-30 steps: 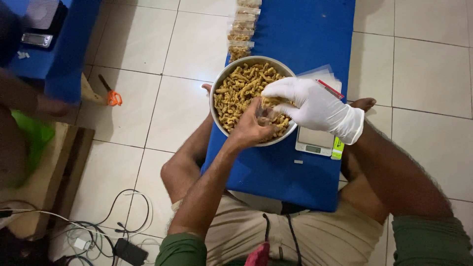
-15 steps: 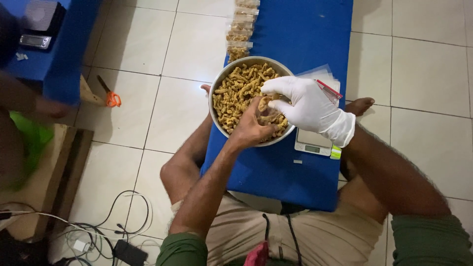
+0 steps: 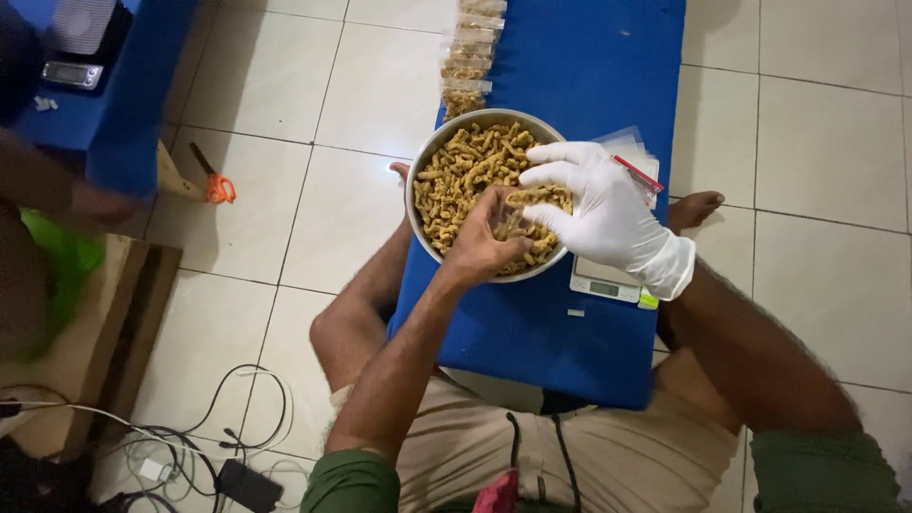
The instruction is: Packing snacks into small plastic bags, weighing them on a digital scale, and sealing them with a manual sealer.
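Steel bowl [image 3: 425, 161] sits on the blue table [image 3: 589, 66] between my knees, heaped with short, golden, twisted snack sticks [image 3: 465, 166]. My right hand [image 3: 603, 214], in a white glove, has its grip pinching a small cluster of sticks above the bowl's right side, fingers otherwise loosely spread. My left hand [image 3: 484, 242] is bare, its grip curled around what looks like a small clear bag [image 3: 510, 220] held over the bowl; I cannot tell how firmly it is pressed. I judge the sticks light, dry and brittle, so a gentle pinch from the sides suits them. The bag looks thin, limp and slippery, best held at its mouth. A small digital scale [image 3: 608, 283] lies just beside the bowl, under my right wrist. Filled packets [image 3: 467, 57] line up beyond the bowl.
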